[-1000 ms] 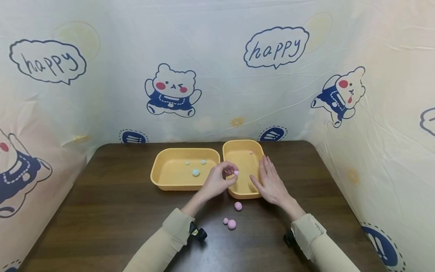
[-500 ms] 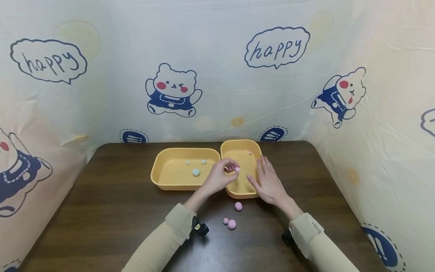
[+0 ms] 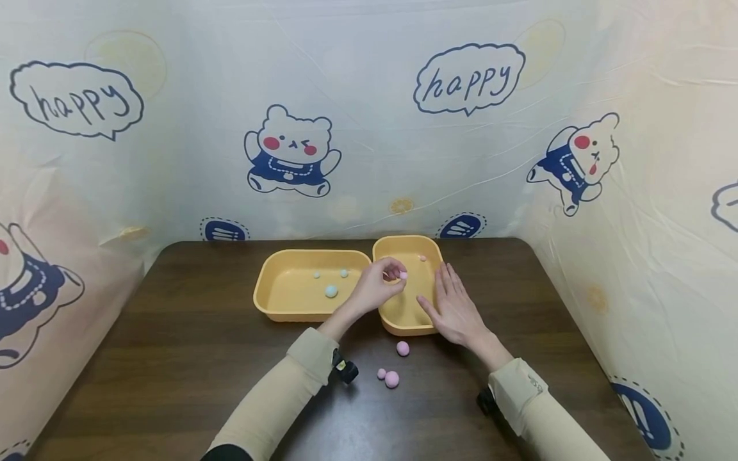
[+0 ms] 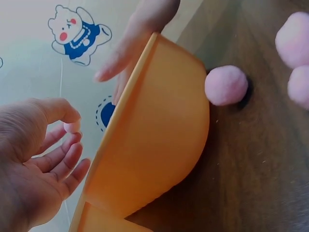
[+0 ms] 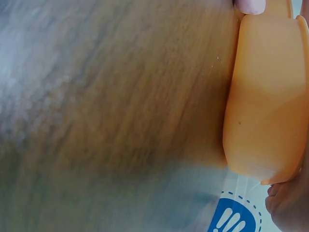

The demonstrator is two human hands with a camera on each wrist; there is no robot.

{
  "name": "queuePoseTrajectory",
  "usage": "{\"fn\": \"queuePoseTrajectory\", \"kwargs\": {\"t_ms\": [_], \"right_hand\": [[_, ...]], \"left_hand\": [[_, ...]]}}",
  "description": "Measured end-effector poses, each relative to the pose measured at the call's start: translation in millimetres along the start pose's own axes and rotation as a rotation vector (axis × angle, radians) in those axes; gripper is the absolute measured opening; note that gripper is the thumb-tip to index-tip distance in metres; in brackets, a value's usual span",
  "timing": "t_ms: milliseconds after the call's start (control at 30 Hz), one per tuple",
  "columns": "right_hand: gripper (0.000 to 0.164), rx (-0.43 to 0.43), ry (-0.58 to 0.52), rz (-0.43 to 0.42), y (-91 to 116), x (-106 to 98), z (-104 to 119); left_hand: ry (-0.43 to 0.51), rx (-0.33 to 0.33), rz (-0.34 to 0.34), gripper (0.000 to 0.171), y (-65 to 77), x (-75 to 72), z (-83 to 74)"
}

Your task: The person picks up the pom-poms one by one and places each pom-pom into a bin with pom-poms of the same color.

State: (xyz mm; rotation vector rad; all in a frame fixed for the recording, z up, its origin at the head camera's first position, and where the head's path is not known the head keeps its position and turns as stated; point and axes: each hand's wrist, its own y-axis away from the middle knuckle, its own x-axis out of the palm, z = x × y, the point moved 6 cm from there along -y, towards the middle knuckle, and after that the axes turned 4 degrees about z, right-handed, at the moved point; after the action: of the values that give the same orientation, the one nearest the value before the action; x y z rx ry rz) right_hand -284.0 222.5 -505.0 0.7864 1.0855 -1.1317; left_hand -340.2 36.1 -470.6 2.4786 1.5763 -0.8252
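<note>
My left hand pinches a small pink pom-pom between thumb and forefinger, above the right-hand yellow tray. In the left wrist view the same pom-pom shows at the fingertips, with the other fingers loosely bent below it. Flat and with straight fingers, my right hand rests along that tray's right rim. A tiny pink pom-pom lies inside it near the far end. Three more lie on the table in front of the tray: one close to it, then a larger one beside a smaller one.
A second yellow tray stands to the left, set crosswise and close beside the first. It holds three pale green pom-poms, the largest nearest the front. Behind the brown table hangs a printed cloth.
My left hand has moved slightly forward over the tray with the pom-pom still pinched. The right-hand tray and my right hand have shifted a little to the left.
</note>
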Motion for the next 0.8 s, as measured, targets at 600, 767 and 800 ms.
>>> {"fn": "queuePoseTrajectory", "kwargs": {"t_ms": [600,767,800], "right_hand": [[0.089,0.009,-0.018,0.015,0,1,0],[0.088,0.010,-0.024,0.015,0,1,0],[0.088,0.010,-0.023,0.014,0,1,0]], "left_hand": [[-0.081,-0.025,-0.014,0.013,-29.4,3.0,10.4],[-0.090,-0.032,-0.025,0.014,-32.1,3.5,15.2],[-0.094,-0.033,-0.026,0.014,-32.5,3.5,15.5]]}}
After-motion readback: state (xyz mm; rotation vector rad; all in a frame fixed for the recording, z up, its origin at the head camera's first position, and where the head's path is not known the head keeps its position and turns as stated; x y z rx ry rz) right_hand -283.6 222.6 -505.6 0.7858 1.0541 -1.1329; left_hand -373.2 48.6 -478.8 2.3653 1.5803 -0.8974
